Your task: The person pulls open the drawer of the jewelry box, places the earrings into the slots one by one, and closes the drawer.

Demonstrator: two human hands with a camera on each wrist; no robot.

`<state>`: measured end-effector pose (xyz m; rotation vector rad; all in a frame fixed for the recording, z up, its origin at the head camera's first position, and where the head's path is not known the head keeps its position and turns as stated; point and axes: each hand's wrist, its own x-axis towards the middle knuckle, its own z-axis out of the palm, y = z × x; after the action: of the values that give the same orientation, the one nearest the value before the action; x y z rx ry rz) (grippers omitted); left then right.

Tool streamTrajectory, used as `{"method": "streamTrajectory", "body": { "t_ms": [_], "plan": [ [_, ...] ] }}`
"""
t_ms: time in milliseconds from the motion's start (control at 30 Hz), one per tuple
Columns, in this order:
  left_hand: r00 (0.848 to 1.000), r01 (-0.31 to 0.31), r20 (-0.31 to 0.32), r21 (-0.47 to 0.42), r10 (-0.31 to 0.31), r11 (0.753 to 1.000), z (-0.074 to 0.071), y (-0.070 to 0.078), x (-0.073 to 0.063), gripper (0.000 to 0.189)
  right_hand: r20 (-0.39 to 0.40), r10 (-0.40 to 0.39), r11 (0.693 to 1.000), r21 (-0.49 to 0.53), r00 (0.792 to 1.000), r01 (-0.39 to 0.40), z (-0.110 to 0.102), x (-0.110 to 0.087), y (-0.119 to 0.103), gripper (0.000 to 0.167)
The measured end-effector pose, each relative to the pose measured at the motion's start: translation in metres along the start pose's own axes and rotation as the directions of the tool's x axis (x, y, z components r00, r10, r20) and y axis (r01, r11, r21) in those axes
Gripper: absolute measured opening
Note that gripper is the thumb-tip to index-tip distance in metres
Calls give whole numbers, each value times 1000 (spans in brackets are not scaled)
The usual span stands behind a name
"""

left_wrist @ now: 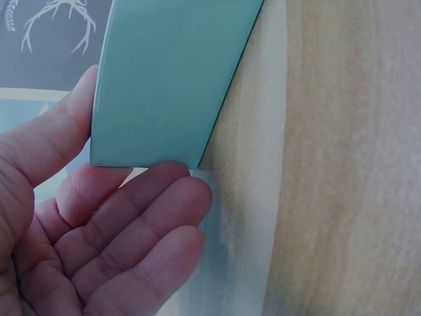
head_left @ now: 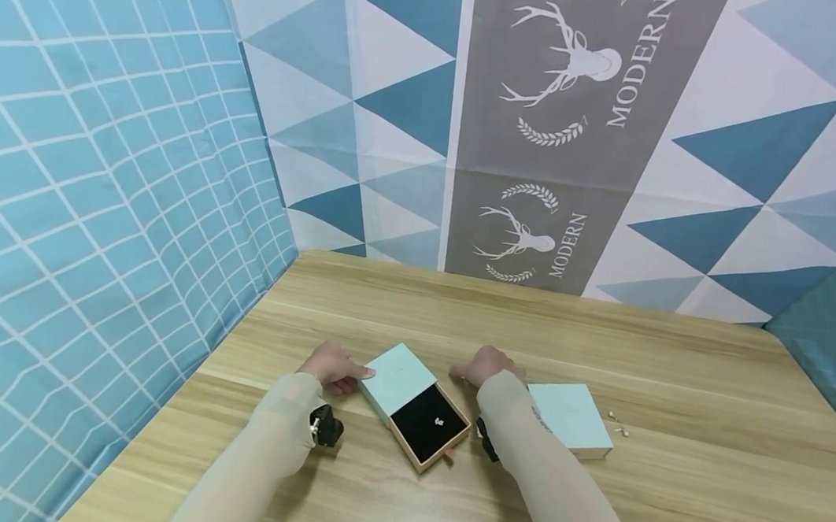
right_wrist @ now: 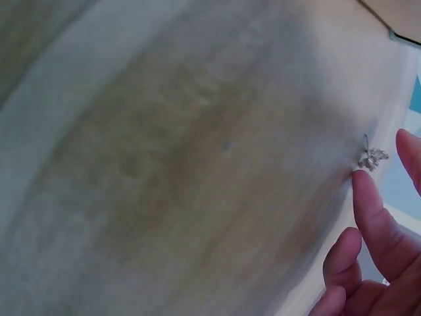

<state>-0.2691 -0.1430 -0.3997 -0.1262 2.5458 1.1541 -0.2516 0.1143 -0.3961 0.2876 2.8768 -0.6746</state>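
Note:
At the table's middle a pale green jewelry box [head_left: 398,379] has its drawer [head_left: 416,438] pulled out, showing a black lining. A small shiny earring [head_left: 438,422] lies on that lining. My left hand [head_left: 334,365] grips the box's far-left corner, thumb on the top and fingers along its side; the left wrist view shows the box's green side [left_wrist: 164,85] between thumb and fingers. Right of the box, my right hand [head_left: 490,365] is low over the table. In the right wrist view another sparkly earring [right_wrist: 373,158] sits by the index fingertip, with the thumb held apart from that finger.
A second pale green box [head_left: 571,414], closed, stands to the right, partly behind my right sleeve [head_left: 519,429]. Several small pieces [head_left: 620,428] lie beyond it on the wooden table [head_left: 685,476]. A patterned cloth wall [head_left: 397,136] rises behind the table.

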Motion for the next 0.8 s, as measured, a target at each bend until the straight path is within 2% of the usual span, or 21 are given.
{"method": "streamTrajectory", "body": {
  "t_ms": [333, 633, 800],
  "plan": [
    [1000, 1, -2, 3, -1, 1000, 0, 1, 0, 39, -4, -5, 999, -47, 1000, 5, 10, 10, 0, 35],
    [1000, 15, -17, -22, -16, 1000, 0, 1, -3, 42, 22, 16, 999, 31, 1000, -17, 0, -2, -4, 36],
    [1000, 17, -19, -36, -17, 999, 1, 2, -3, 42, 22, 11, 1000, 15, 1000, -11, 0, -4, -6, 39]
  ]
}}
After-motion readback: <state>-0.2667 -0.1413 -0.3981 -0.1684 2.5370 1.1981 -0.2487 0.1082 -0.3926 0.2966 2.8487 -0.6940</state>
